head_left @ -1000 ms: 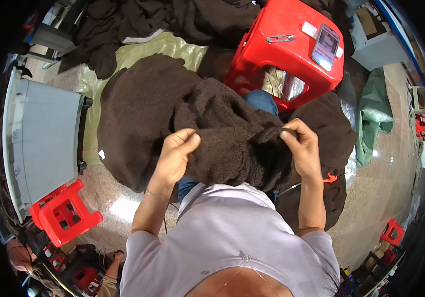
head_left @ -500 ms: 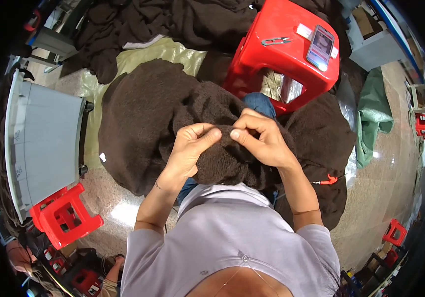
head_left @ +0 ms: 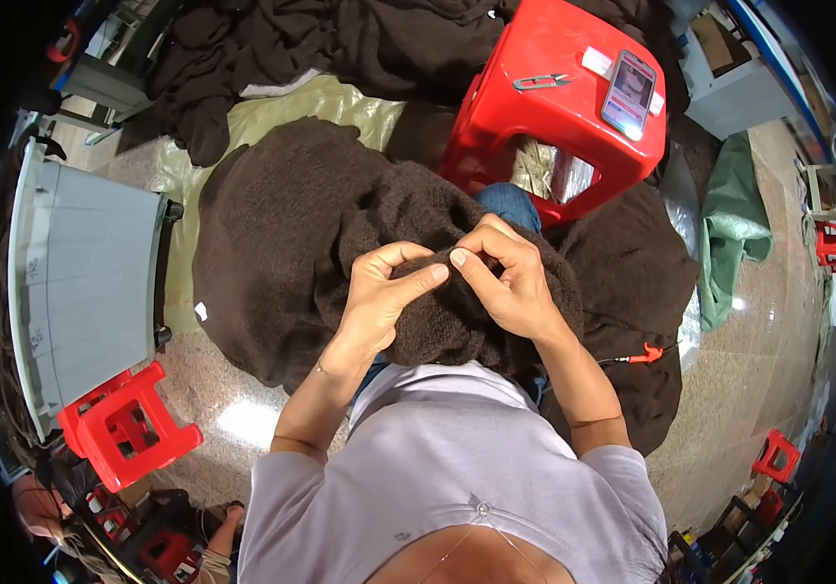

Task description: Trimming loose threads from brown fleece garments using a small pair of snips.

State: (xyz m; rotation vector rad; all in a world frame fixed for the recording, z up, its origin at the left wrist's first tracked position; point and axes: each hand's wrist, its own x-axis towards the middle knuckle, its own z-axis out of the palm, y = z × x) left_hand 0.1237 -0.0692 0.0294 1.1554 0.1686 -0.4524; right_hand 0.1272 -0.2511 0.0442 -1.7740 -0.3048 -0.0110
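Note:
A dark brown knitted garment (head_left: 437, 326) lies bunched over my lap, and its wide part spreads to the left toward the floor. My left hand (head_left: 379, 292) pinches a fold of the knit between thumb and fingers. Close beside it, almost touching, my right hand (head_left: 510, 277) grips the same fold with its thumb on top. Anything smaller between the fingertips is too small to make out. To the right of my knees, more brown knit fabric (head_left: 622, 263) carries a red-handled tool (head_left: 646, 354) with a thin shaft.
Ahead on the right stands a red plastic stool (head_left: 535, 122) bearing thread snips (head_left: 541, 82) and a phone (head_left: 629, 95). A grey plastic bin (head_left: 92, 277) stands at the left, next to red stools (head_left: 136, 428). Brown fabric (head_left: 272, 44) is heaped at the back. A green sheet (head_left: 734, 229) lies at the right.
My fingertips have drawn closer together on the knit, the left hand shifting slightly right. The garment stays in my lap.

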